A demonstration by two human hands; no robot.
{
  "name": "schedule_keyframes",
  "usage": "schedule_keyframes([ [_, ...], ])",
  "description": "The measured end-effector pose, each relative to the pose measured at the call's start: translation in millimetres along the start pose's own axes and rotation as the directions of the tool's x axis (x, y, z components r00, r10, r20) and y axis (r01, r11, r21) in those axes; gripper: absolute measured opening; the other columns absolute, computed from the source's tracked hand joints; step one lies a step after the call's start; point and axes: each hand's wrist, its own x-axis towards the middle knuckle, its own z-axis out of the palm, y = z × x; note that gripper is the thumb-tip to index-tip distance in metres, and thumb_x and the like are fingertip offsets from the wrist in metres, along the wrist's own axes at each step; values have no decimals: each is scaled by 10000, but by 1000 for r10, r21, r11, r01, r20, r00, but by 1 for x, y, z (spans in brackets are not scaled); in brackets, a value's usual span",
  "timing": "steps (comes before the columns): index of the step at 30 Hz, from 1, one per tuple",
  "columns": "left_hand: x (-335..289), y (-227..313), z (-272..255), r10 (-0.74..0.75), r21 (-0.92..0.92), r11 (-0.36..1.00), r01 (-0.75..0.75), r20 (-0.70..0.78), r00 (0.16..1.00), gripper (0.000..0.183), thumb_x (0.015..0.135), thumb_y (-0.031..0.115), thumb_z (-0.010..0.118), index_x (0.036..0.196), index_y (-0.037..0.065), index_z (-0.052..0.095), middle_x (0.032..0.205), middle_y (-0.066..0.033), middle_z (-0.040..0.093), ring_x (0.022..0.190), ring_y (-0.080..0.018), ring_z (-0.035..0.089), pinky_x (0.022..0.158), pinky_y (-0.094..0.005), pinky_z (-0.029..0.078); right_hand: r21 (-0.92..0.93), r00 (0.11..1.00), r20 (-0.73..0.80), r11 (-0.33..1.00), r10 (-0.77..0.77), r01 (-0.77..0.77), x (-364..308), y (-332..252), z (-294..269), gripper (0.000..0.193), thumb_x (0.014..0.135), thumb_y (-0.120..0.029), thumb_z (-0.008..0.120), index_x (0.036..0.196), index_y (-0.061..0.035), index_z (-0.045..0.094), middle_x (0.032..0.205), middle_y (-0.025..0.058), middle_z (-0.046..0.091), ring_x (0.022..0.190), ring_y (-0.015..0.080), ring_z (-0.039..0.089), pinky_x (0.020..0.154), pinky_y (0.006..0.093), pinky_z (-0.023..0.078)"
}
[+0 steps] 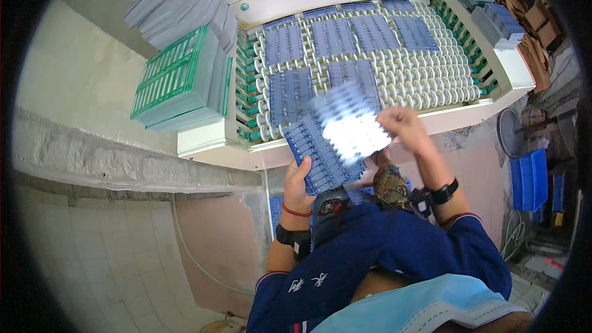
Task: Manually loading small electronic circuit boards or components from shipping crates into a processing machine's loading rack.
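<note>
My left hand is closed on a blue circuit board panel with rows of dark outlines, its thumb on top near the edge. Whether more panels lie beneath it cannot be made out. By its right edge, my right hand pinches a second panel, which is blurred and shines bright white over its lower half. This second panel partly overlaps the one in my left hand. Just beyond both hands, several similar blue panels lie in rows on a conveyor of white roller wheels.
Left of the conveyor stand green slotted frames and a leaning stack of grey sheets. More panels are stacked on the right corner, near brown cardboard. Blue bins stand at the right; a concrete ledge runs along the left.
</note>
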Motion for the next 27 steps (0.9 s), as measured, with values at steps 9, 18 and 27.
schedule_keyframes([
  [9, -1, -1, -10, -87, -89, 993, 82, -56, 995, 336, 866, 73, 478, 1175, -54, 449, 1115, -161, 550, 991, -255, 570, 858, -379, 472, -698, 847, -446, 705, -289, -127, 36, 10, -104, 275, 747, -231, 686, 871, 13, 654, 685, 104, 626, 557, 187, 576, 529, 310, 467],
  [18, 12, -15, 13, -35, 11, 999, 36, -50, 998, 330, 903, 146, 486, 1174, -40, 460, 1123, -139, 550, 1000, -237, 561, 862, -372, 468, -327, 940, 139, 881, -313, 342, -14, -3, 12, 307, 754, -286, 709, 854, -1, 654, 740, 66, 642, 658, 143, 586, 575, 285, 473],
  [27, -3, -3, 9, 40, -2, 999, -41, -99, 994, 332, 909, 156, 480, 1171, -43, 443, 1096, -145, 559, 959, -244, 580, 835, -376, 487, -239, 831, -540, 971, -133, 0, 17, -11, -147, 249, 807, -205, 636, 811, 42, 662, 620, 3, 572, 512, 74, 505, 439, 209, 391],
])
